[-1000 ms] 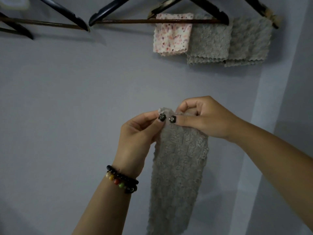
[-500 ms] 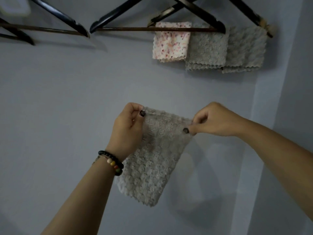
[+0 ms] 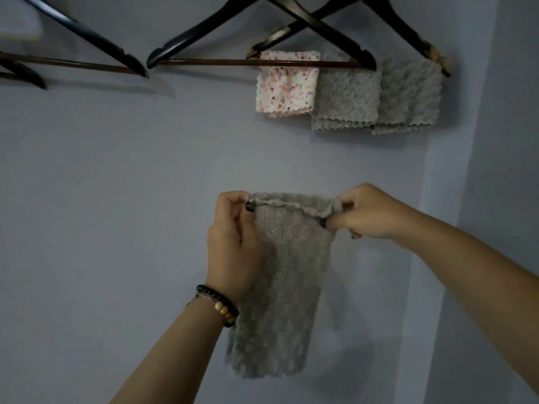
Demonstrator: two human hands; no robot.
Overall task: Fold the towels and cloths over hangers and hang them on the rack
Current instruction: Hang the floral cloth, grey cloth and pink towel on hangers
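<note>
A grey fluffy cloth (image 3: 287,287) hangs in the air in front of the wall, doubled so two layers show along its top edge. My left hand (image 3: 233,243) pinches its upper left corner, and my right hand (image 3: 369,212) pinches the upper right corner. The cloth's lower end hangs free below my left wrist. Above, dark wooden hangers (image 3: 262,33) hang side by side; one (image 3: 210,63) has a bare left half of its bar. A floral cloth (image 3: 287,83) and two grey cloths (image 3: 348,96) (image 3: 409,96) are draped over hanger bars at upper right.
A plain grey-blue wall (image 3: 116,199) fills the background, with a corner edge (image 3: 431,228) on the right. More dark hangers (image 3: 87,45) hang at upper left with bare bars. A pale object (image 3: 20,21) sits in the top left corner.
My hands have moved apart from touching at one bunched point, spreading the cloth's top edge wide and level. The cloth now hangs straight down as a flat doubled strip.
</note>
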